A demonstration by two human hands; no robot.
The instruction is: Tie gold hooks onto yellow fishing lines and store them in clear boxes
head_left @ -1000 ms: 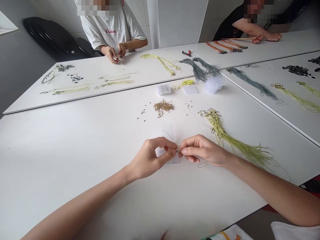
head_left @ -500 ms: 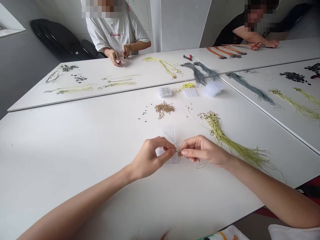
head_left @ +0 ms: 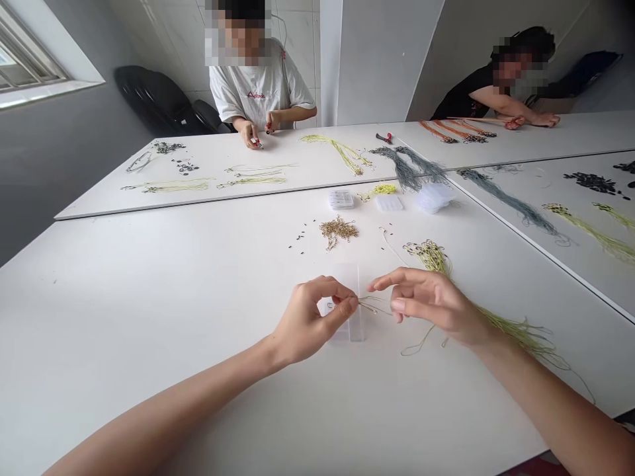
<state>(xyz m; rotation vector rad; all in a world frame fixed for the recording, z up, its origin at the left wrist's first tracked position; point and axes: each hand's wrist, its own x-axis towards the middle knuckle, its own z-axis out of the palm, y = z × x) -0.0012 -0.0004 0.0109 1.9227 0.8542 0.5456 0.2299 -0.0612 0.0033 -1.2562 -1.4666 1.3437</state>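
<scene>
My left hand (head_left: 312,320) pinches a small gold fish hook (head_left: 368,308) between thumb and forefinger, its shank end sticking out to the right with thin pale line beside it. Just to the right, my right hand (head_left: 436,305) is open, forefinger stretched out above the thumb. Strands of the line reach toward its fingertips; whether they touch I cannot tell. A loop of line (head_left: 417,347) hangs below that hand. Under the hands lies a clear plastic box (head_left: 356,328), partly hidden. Behind the right hand and wrist a bundle of yellow-green lines (head_left: 516,330) with hooks lies on the table.
Beyond my hands lie a pile of gold hooks (head_left: 338,229), small black bits (head_left: 299,238) and clear boxes (head_left: 341,199). Grey lines (head_left: 510,201) lie farther right. Across the table one person (head_left: 260,92) handles a small red-and-black tool; another (head_left: 496,99) leans over orange lines (head_left: 459,130).
My right hand has moved away from the left fingertips and its fingers have spread. The left hand keeps its pinch on the hook. The camera view has shifted left and up.
</scene>
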